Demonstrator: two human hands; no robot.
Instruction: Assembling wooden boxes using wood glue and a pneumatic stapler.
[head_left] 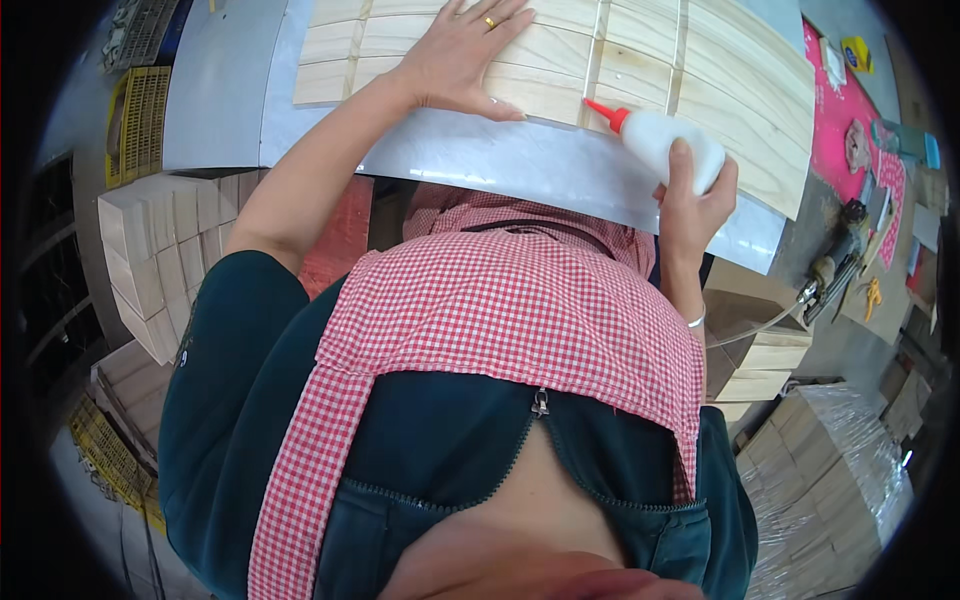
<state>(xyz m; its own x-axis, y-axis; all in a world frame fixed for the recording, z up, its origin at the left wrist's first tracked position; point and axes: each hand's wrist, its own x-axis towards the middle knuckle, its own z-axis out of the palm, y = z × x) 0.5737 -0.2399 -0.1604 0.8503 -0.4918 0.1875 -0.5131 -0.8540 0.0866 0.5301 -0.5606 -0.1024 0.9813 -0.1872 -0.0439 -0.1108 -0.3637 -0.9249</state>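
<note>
My right hand (698,205) is wrapped round a white squeeze bottle (668,145) with a red nozzle. The bottle is tilted, and its tip meets the near end of a groove in a pale wooden panel (540,75). Several such grooves run across the panel away from me. My left hand (458,58) lies flat on the panel left of the bottle, fingers spread, a gold ring on one finger. Under the panel is a shiny metal tabletop (480,165).
Stacked wooden pieces (165,245) stand at the left, near yellow crates (138,125). On the right are a pink surface (840,130), an air tool with a hose (835,265), orange scissors (873,295) and a plastic-wrapped stack (820,480).
</note>
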